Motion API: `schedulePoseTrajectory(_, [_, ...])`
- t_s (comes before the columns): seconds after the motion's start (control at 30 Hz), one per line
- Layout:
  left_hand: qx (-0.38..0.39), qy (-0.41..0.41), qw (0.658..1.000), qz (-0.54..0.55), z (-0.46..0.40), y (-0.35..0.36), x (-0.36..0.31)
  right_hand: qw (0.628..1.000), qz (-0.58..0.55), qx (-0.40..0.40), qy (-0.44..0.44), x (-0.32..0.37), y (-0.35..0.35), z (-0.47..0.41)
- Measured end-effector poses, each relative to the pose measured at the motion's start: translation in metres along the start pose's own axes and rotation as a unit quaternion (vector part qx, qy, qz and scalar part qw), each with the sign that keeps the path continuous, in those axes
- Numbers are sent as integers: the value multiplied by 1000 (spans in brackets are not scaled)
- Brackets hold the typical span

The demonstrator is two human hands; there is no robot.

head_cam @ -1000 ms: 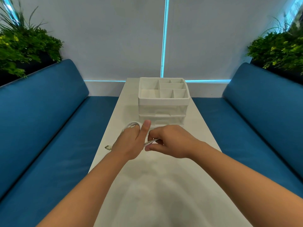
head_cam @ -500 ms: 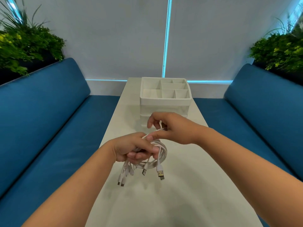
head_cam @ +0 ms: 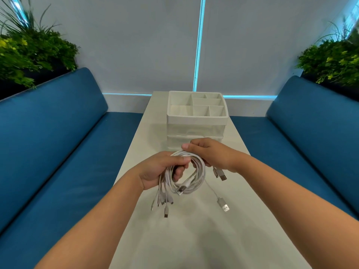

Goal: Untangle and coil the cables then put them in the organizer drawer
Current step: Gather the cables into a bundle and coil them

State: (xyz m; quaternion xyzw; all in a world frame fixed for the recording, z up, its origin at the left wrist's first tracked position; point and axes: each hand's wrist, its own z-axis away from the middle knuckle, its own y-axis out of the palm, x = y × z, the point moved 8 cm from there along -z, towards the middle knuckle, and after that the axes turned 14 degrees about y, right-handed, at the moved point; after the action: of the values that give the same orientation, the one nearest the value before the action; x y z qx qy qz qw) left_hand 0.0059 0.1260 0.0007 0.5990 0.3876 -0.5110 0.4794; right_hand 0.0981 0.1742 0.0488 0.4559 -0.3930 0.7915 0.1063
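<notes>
Cables [head_cam: 186,177]: white, rubbery bundle, loosely looped, now lifted off the table [head_cam: 194,239], in front of the organizer [head_cam: 196,121]; sorting has begun. Left hand [head_cam: 163,171] grips the loops; right hand [head_cam: 211,152] pinches their top. Several metal-tipped plugs dangle free. Organizer: rigid white plastic, drawers closed.

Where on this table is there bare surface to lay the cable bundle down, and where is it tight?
Bare table lies between the forearms, below the dangling plugs, toward the camera. Narrower bare strips run either side of the organizer, out to the table edges. It is tight in front of the drawers, where the left hand and right hand hold the cables.
</notes>
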Motion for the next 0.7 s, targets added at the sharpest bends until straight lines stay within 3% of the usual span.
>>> schedulePoseTrajectory(0.1, [-96, 47, 991, -84, -2, -10, -5, 998, -51, -27, 11, -11, -8, -3])
schedulePoseTrajectory(0.17, [-121, 65, 988, -69, -2, -7, -4, 997, -75, -29, 19, -17, -9, -4])
schedulePoseTrajectory(0.43, [-99, 93, 990, 37, -2, 5, -5, 993, -113, 30, -5, -26, -15, 3])
schedulePoseTrajectory(0.57, [-111, 102, 988, 23, 0, 5, -11, 995, -75, 63, -11, -29, -18, 11])
schedulePoseTrajectory(0.7, [-125, 113, 986, 2, 1, 5, -13, 998, 37, 36, -20, -26, -21, 12])
